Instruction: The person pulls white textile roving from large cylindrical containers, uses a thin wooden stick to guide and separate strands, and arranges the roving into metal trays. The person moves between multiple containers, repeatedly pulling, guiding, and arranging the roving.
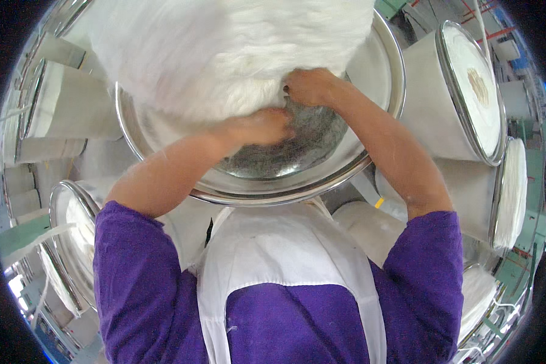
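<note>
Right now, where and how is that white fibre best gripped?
Probably by the near edge of the white fibre, coming from below in this view: that border lies exposed inside the shiny rim and looks soft enough to bunch up.

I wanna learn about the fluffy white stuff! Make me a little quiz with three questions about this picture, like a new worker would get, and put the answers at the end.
1. Pick one: what colour is the shirt under the white apron?
A) green
B) purple
C) orange

2. True or false: the person is wearing thick gloves.

3. Which hand shows higher in the picture, by the white fibre over the metal-rimmed round can: the left hand or the right hand?

Key:
1. B, purple.
2. False; both hands are bare.
3. The right hand.
</note>
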Demonstrator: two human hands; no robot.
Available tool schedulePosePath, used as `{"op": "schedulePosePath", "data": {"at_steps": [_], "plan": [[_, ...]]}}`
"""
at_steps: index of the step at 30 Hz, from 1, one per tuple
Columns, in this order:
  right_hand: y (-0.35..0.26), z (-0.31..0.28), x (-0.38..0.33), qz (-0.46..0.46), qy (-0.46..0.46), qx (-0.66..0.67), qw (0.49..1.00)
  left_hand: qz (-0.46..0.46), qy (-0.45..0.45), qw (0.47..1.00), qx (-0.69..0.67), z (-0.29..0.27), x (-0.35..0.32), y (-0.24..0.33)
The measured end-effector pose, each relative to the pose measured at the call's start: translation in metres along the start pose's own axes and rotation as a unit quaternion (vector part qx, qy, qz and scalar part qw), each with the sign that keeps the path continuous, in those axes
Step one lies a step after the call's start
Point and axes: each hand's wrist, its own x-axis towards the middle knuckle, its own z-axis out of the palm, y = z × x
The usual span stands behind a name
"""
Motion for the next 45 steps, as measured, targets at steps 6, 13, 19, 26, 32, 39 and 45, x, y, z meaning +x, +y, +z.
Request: {"op": "schedulePosePath", "data": {"at_steps": [6,13,19,26,32,39,45], "plan": [[0.019,-0.008,-0.007,-0.028,0.172,0.106,0.979,-0.180,0.098,0.979,-0.010,-0.052,0.005,-0.046],[0.002,0.023,-0.004,-0.056,-0.220,-0.030,0.973,-0.138,0.170,0.975,0.047,-0.080,-0.016,-0.034],[-0.006,0.051,0.012,-0.032,-0.154,-0.062,0.986,-0.158,0.151,0.975,0.030,-0.082,-0.021,-0.031],[0.028,0.062,0.051,-0.021,-0.152,-0.123,0.980,-0.132,0.129,0.983,-0.006,-0.076,-0.019,-0.040],[0.030,0.066,0.034,-0.025,-0.139,-0.110,0.984,-0.128,0.153,0.979,-0.044,-0.061,-0.011,-0.051],[0.005,0.053,-0.001,-0.024,-0.200,-0.015,0.979,-0.112,0.094,0.988,-0.051,-0.068,-0.012,-0.047],[0.038,0.064,0.025,-0.111,-0.011,-0.127,0.986,-0.091,0.084,0.992,-0.034,-0.074,-0.017,-0.039]]}}
